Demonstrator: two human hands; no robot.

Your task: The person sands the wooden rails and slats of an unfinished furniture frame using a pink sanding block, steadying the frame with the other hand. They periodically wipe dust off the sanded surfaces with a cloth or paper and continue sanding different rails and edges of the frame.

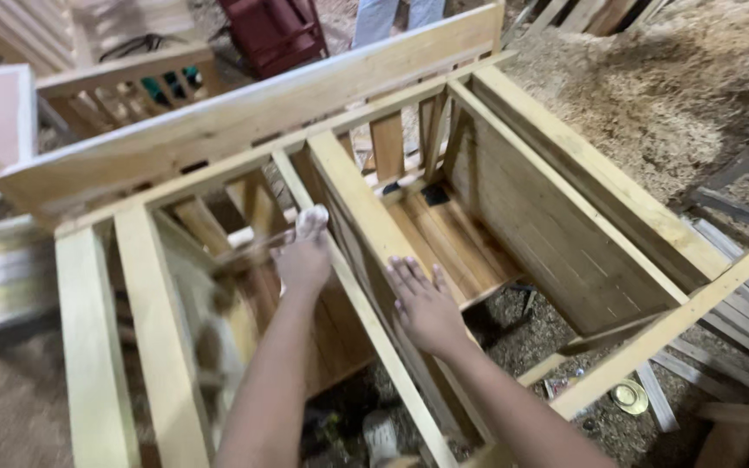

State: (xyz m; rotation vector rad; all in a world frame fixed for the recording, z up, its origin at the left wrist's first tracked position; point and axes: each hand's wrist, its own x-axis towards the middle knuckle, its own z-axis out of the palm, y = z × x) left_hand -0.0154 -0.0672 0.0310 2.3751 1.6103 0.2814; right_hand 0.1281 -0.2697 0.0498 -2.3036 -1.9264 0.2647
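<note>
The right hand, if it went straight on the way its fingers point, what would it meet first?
Probably nothing at once: the right hand lies flat on the frame's middle rail, fingers pointing up along it. Straight on, it would slide along this rail toward the cross rail; depth is unclear.

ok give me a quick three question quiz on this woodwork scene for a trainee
1. True or false: the right hand lies flat with its fingers spread on the middle plank of the wooden frame.
2. What is the left hand doing? A) resting on sawdust B) gripping something pale, blurred, inside the left bay C) holding a saw
3. What covers the ground to the upper right of the frame?

Key
1. True.
2. B; what the pale thing is cannot be told.
3. Sawdust and shavings.
</note>
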